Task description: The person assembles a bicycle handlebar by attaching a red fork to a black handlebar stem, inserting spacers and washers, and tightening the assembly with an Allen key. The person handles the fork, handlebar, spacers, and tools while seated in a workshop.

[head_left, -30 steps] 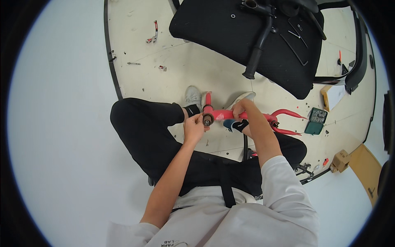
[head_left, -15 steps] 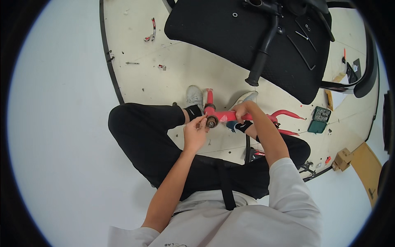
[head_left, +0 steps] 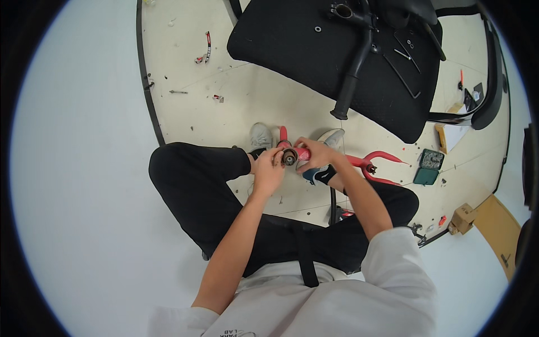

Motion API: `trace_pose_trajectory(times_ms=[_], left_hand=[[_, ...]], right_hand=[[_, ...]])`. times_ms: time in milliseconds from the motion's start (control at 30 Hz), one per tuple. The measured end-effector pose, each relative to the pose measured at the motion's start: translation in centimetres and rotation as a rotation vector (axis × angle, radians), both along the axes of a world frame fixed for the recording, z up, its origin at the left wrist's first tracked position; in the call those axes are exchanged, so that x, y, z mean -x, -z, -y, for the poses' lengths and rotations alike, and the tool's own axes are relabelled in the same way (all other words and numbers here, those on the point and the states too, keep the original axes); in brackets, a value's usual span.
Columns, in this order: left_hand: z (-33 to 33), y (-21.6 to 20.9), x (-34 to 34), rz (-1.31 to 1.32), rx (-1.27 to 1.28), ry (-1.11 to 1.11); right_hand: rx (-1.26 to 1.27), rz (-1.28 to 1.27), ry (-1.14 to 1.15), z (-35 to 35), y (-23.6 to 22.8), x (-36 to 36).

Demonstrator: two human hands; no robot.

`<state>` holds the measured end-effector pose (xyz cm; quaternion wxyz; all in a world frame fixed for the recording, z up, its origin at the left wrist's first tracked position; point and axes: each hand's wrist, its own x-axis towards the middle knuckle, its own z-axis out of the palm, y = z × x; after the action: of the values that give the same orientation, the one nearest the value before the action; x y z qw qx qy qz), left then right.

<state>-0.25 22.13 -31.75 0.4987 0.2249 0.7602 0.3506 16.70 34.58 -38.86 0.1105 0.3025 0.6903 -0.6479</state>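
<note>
A red bicycle frame (head_left: 355, 160) lies across between my lower legs, its forked end pointing right. At its left end is a dark round fitting (head_left: 289, 158) with a ringed, hollow-looking centre, turned up toward me. My left hand (head_left: 269, 171) is closed at the left side of this fitting, fingertips against its rim; whether a small part is pinched there cannot be made out. My right hand (head_left: 316, 153) curls over the red tube just right of the fitting, its fingers reaching the fitting's far side. A short red piece (head_left: 283, 133) sticks out beyond, near my shoe.
Ahead stands a black chair seat (head_left: 292, 42) bearing a black handlebar (head_left: 355, 73), a hex key (head_left: 401, 76) and washers. On the floor are a green case (head_left: 428, 167), a cardboard box (head_left: 463, 218) and scattered small parts. A white wall (head_left: 84, 168) rises at left.
My right hand has slid left along the red tube, up to the round fitting. My left hand has shifted slightly up beside it. The view has moved a little.
</note>
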Motion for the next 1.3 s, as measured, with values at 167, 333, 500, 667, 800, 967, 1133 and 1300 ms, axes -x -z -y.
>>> trace_pose_trajectory(times_ms=[167,333,500,667,800,967,1133,1300], left_hand=[[0.7,1.7,-2.1,0.159,0.012,-0.073],[0.4,9.7,0.2,0.327,0.275,-0.322],[-2.9,13.4,0.1,0.413,0.442,-0.303],[-1.9,13.6,-1.6,0.706,0.429,-0.291],[-2.1,11.6,-1.9,0.638,0.175,-0.383],[-2.8,4.7,-0.2,0.72,-0.158,-0.199],[-2.0,-6.8,0.5,0.235,-0.324,0.104],[-0.8,-16.4,1.6,-0.418,-0.411,0.243]], right_hand=[[-0.326,0.139,0.055,2.3,-2.2,1.2],[-0.243,0.277,0.153,1.5,-1.0,2.0],[-0.331,0.315,0.021,2.1,-2.0,2.3],[-0.269,0.303,0.114,1.9,-4.1,3.1],[-0.235,0.145,0.16,0.5,-6.2,1.3],[-0.36,-0.158,0.144,0.1,-13.8,-1.1],[-0.563,-0.3,0.094,0.9,-21.3,-2.0],[-0.512,-0.455,0.226,2.5,-25.4,-1.9]])
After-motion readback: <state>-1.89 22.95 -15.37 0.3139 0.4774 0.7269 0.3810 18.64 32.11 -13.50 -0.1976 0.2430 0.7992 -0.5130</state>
